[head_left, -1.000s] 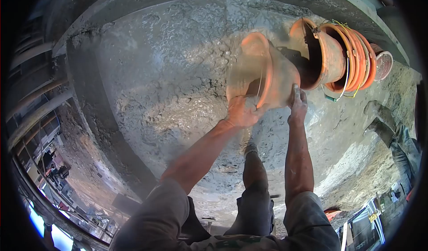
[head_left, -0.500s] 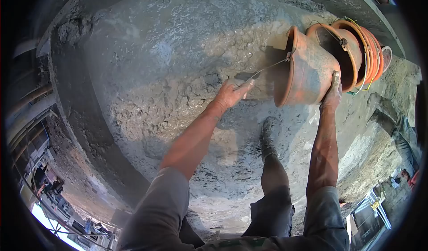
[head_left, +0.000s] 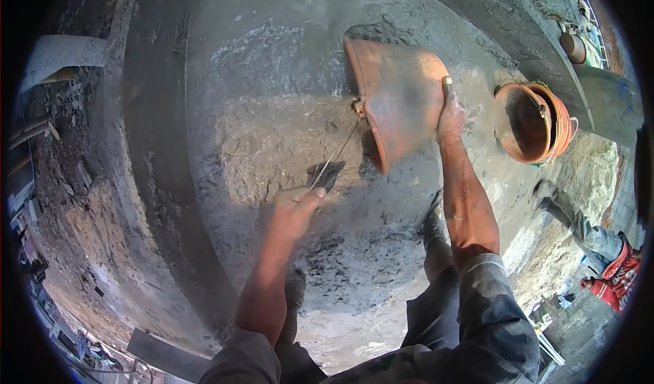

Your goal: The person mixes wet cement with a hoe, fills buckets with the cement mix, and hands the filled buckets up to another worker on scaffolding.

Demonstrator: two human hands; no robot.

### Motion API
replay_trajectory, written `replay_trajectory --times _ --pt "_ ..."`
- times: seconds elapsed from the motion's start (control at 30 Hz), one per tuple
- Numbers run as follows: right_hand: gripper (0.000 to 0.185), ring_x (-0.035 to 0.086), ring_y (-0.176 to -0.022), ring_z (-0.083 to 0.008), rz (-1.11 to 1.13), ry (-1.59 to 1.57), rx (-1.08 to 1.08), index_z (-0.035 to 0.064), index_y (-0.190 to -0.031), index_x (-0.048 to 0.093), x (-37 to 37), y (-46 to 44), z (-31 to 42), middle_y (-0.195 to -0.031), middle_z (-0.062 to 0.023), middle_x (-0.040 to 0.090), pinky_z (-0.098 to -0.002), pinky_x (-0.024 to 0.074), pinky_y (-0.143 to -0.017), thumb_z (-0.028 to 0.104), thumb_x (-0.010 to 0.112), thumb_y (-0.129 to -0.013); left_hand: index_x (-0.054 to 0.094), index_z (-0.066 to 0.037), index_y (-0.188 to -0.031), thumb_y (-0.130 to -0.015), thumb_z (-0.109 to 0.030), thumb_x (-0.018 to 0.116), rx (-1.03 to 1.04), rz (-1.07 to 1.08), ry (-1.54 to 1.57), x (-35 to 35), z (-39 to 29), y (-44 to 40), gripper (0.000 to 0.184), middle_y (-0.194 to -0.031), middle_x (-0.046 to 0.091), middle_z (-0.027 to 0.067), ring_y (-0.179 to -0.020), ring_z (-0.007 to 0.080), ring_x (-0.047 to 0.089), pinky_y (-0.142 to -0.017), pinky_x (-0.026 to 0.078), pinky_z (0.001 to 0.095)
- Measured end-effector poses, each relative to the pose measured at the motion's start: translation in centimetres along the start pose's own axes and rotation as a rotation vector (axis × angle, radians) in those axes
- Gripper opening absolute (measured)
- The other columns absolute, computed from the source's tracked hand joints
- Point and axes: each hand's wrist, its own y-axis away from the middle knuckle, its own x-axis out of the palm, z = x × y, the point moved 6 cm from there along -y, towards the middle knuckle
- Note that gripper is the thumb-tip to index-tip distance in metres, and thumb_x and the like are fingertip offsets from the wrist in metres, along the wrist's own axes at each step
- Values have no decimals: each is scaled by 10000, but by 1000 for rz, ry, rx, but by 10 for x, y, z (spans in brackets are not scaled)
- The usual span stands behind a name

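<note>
An orange bucket (head_left: 409, 98) lies tipped on its side over wet grey concrete (head_left: 272, 145), its mouth facing left and down. My left hand (head_left: 298, 207) is closed round the bucket's thin wire handle, which is pulled taut from the rim. A dark shadow or flat piece shows beside those fingers; which one, I cannot make out. Against the bucket's base at the right, my right hand (head_left: 450, 117) presses with its thumb on top, its other fingers partly hidden behind the base.
Several stacked orange buckets (head_left: 535, 125) lie at the right. A concrete ledge (head_left: 504, 23) crosses the upper right, and another edge runs down the left. Another person (head_left: 613, 268) in a red top is at the far right. My legs stand in the concrete below.
The bucket in my hands has moved left, away from the stacked buckets. My left hand went from the bucket's rim to its wire handle and drew it down. The view has shifted.
</note>
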Motion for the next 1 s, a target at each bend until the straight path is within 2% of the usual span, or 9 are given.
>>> replay_trajectory --times 0.1,0.2,0.3,0.4,0.43,0.53,0.77,0.9,1.0 --pt "496 555 -782 -222 157 76 -16 -41 -968 617 47 60 8 -883 -162 632 -335 430 -748 425 530 -823 574 -13 -637 -797 -198 602 -166 -121 131 -37 4 72 246 -524 405 -41 -521 73 348 -474 298 261" --pt "490 527 -853 -215 329 162 47 -34 -1101 544 76 143 37 -983 -164 590 -320 409 -771 389 413 -892 627 -5 -753 -795 -161 614 159 -268 -135 -81 10 138 162 -618 493 -56 -564 58 397 -502 337 250" --pt "419 566 -852 -237 357 176 -389 22 -1078 587 102 159 -47 -1002 -163 603 -315 429 -786 368 505 -857 634 -23 -879 -820 -182 588 -278 -194 -337 -108 -23 186 176 -792 626 66 -753 141 574 -703 440 265" --pt "532 555 -944 -296 490 43 112 -19 -1134 528 100 215 -22 -1024 -214 587 -351 417 -831 432 474 -858 615 -12 -962 -801 -117 605 449 -42 -830 -115 -83 217 192 -801 596 90 -662 144 542 -566 426 308" --pt "571 553 -962 -315 503 40 280 -32 -1152 507 101 230 -19 -1028 -231 581 -365 414 -840 455 462 -857 614 -45 -974 -816 -169 574 -187 -291 -295 -121 -100 213 205 -802 587 136 -686 228 574 -601 447 350" --pt "691 551 -952 -364 482 168 523 -63 -1190 452 99 267 -64 -1014 -278 567 -416 408 -838 533 422 -842 627 -34 -926 -824 -231 531 -457 23 -698 -90 -184 201 242 -847 636 146 -803 271 617 -709 465 333" --pt "775 576 -816 -171 580 -302 972 41 -1127 534 15 304 -96 -990 -68 599 -335 471 -697 704 319 -789 630 -64 -861 -807 -419 533 -33 136 -920 27 -193 135 373 -796 626 150 -812 328 595 -715 460 359" --pt "764 538 -931 -195 778 -328 1024 72 -1196 467 -34 310 -52 -1052 -89 572 -349 413 -794 704 316 -793 644 -134 -964 -811 -467 542 -427 265 -651 26 -129 157 381 -918 644 89 -869 232 606 -779 450 342" --pt "629 548 -888 -192 848 -278 998 93 -1149 485 -45 318 -28 -1017 -75 576 -339 428 -773 621 413 -815 664 -104 -880 -799 -435 589 -21 59 -706 12 -122 179 349 -768 650 89 -711 199 614 -664 466 324"
